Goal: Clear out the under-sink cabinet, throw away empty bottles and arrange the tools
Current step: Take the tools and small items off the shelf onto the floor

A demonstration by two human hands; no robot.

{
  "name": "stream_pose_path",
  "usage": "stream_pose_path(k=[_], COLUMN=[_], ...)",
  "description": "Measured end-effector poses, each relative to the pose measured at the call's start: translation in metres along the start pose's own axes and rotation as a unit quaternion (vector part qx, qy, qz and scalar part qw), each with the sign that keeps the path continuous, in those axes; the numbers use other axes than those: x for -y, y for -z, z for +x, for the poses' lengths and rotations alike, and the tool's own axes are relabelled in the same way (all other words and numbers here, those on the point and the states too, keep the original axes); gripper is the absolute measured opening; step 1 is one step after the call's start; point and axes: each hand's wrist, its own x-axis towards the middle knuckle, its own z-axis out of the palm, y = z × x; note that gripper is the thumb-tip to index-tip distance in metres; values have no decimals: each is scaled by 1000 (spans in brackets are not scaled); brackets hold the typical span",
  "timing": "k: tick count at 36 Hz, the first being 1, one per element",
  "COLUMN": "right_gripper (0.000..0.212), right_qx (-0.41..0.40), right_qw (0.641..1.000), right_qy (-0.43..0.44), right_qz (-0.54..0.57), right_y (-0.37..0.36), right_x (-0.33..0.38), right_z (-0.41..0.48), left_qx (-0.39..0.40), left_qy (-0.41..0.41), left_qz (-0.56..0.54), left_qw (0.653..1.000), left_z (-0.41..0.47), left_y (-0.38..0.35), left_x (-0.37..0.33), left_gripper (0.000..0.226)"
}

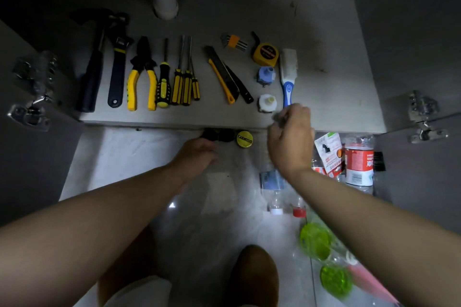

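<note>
cabinet floor (324,32): tools in a row, hammer (92,77) left to blue-handled brush (288,85) right | plastic bottles (359,164) on tiles outside, right | right hand (290,142) curled round brush's handle end (blurred) | left hand (197,154) at black objects (219,135) under cabinet edge, grip unreadable

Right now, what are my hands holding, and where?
The right hand grips the blue-and-white brush by its handle's end; left hand reaches black rolls, hold unclear.

Both arms reach forward, left hand (197,154) palm-down, right hand (290,141) raised, fingers apparently curled.
</note>
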Motion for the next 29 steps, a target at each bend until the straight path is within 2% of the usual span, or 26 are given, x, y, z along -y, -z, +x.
stream_pose_path(k=[2, 6, 8, 13, 17, 19, 22, 25, 27, 29], right_gripper=[23, 33, 35, 27, 30, 31, 24, 24, 24, 25], right_qx=[0, 104, 127, 140, 89, 64, 68, 133, 193, 254], right_qw=[998, 984, 979, 967, 973, 979, 990, 988, 973, 953], right_qy=[-65, -138, -153, -211, -214, -188, -82, 46, 125, 166], right_qz=[-4, -36, -47, -33, -10, 48, 94, 62, 13, -25], right_y=[5, 8, 8, 6, 9, 11, 18, 23, 22, 18], right_x=[-5, -17, -20, -21, -23, -26, -27, -24, -22, -21], right_z=[28, 69, 78, 79, 59, 43, 16, -10, -29, -45], left_qx=[12, 40, 54, 86, 117, 136, 172, 233, 287, 328], left_qy=[-16, -30, -30, -43, -60, -75, -84, -77, -45, 6], left_qz=[-4, -11, -13, 1, 3, -12, -63, -125, -166, -200], left_qw=[1000, 999, 998, 995, 991, 988, 979, 961, 942, 923], left_z=[-3, -7, -9, -13, -15, -17, -25, -31, -31, -28], left_y=[-3, -7, -7, -6, -10, -13, -15, -10, 2, 20], left_x=[-5, -14, -17, -18, -24, -30, -40, -43, -39, -28], left_gripper=[20, 20, 20, 16, 14, 11, 22, 43, 52, 59])
